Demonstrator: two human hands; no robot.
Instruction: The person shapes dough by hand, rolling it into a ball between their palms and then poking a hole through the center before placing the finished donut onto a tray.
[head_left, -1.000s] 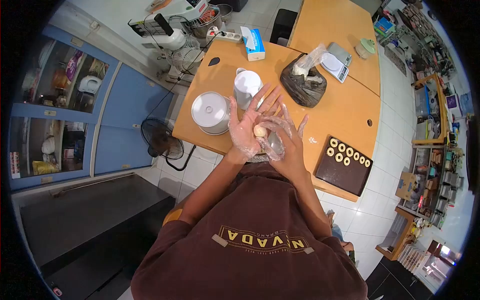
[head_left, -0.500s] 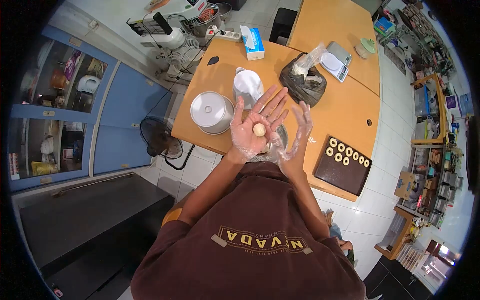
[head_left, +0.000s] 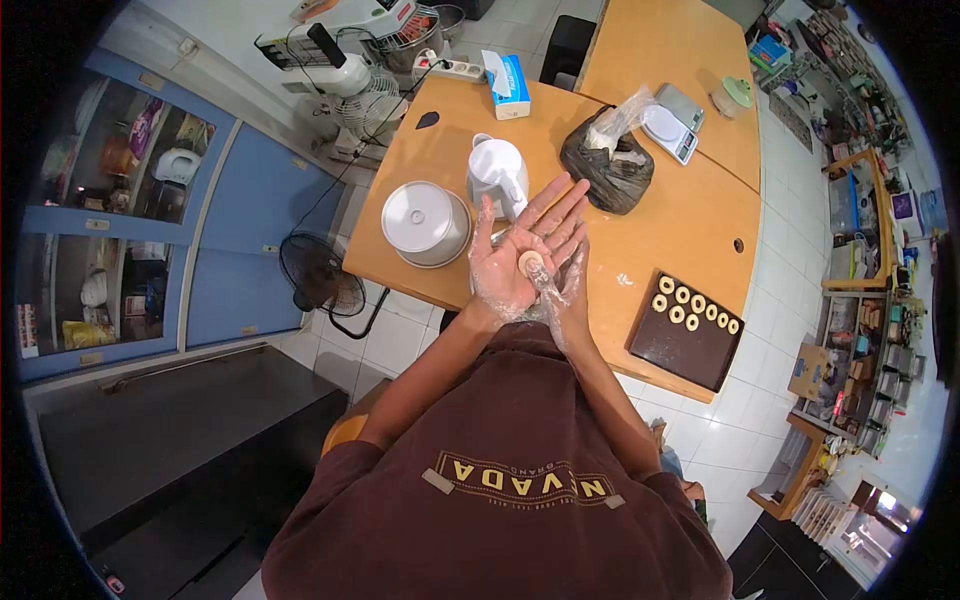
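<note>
My left hand point(head_left: 502, 278) is held palm up, dusted with flour, its fingers stretched out. A small pale piece of dough point(head_left: 530, 261) lies in the middle of its palm, looking round and flattened. My right hand point(head_left: 566, 300), also floury, is against the left from the right side. Its thumb presses down on the dough, while its other fingers reach behind the left hand and are partly hidden. To the right, a dark baking tray point(head_left: 680, 345) carries several ring-shaped dough pieces point(head_left: 682, 295).
A white lidded tub point(head_left: 425, 222) and a white pitcher point(head_left: 497, 165) stand beyond my left hand. Farther back are a black plastic bag point(head_left: 608, 178), a kitchen scale point(head_left: 670, 132) and a tissue box point(head_left: 508, 88). A fan point(head_left: 322, 275) stands on the floor at left.
My right hand has moved left, from beside the left palm onto it, with its thumb now on the dough. The dough was a ball and now looks flatter.
</note>
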